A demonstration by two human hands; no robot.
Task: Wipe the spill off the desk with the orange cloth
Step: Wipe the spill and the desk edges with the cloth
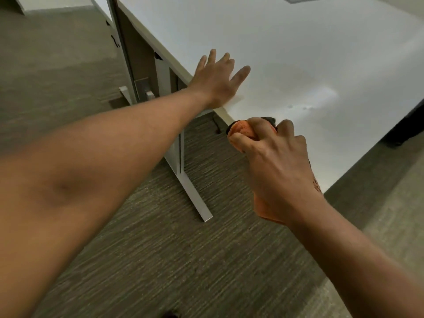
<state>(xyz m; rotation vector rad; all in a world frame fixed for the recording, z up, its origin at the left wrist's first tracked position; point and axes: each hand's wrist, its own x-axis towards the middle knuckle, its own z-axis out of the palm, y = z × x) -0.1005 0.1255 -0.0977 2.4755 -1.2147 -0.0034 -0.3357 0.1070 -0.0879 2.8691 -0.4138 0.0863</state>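
Note:
My right hand (275, 164) is closed around the bunched orange cloth (243, 129), held over the near corner of the white desk (298, 53). More of the cloth shows below my palm. A few small wet drops and a faint sheen of the spill (302, 107) lie on the desk just beyond my right hand. My left hand (218, 81) rests flat on the desk's left edge, fingers spread, holding nothing.
The white metal desk leg (183, 171) runs down to the grey-brown carpet (160, 249) under my arms. A grey partition panel (124, 53) stands at the desk's left side. A dark object (403, 129) sits on the floor at the right edge.

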